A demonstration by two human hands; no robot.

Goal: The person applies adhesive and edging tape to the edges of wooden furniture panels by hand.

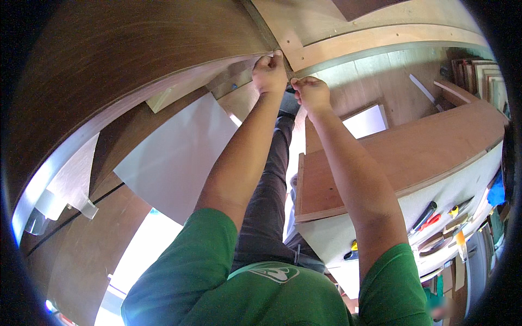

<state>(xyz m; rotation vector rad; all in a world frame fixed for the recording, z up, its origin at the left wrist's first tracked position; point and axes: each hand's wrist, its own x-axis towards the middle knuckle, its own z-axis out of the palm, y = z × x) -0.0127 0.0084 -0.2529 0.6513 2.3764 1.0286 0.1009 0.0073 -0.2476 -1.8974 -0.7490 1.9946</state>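
Observation:
Both arms are raised to a joint where a dark wood-veneer panel (136,38) meets a pale wooden frame (359,43) with small dark holes, along a narrow dark strip (258,24). My left hand (267,73) is closed at the panel's edge, fingertips at the joint. My right hand (310,95) is a little lower to the right, thumb and fingers pinched by the lower end of the joint. What either hand grips is too small or hidden to make out. My dark-trousered leg (263,179) shows between my forearms.
A white sheet (163,157) lies on the left. A reddish plywood piece (446,136) stands on the right beside a pale board bearing red-handled tools (429,221), a black cylindrical tool (422,216) and a brush (461,244). Stacked boards (470,76) stand at the upper right.

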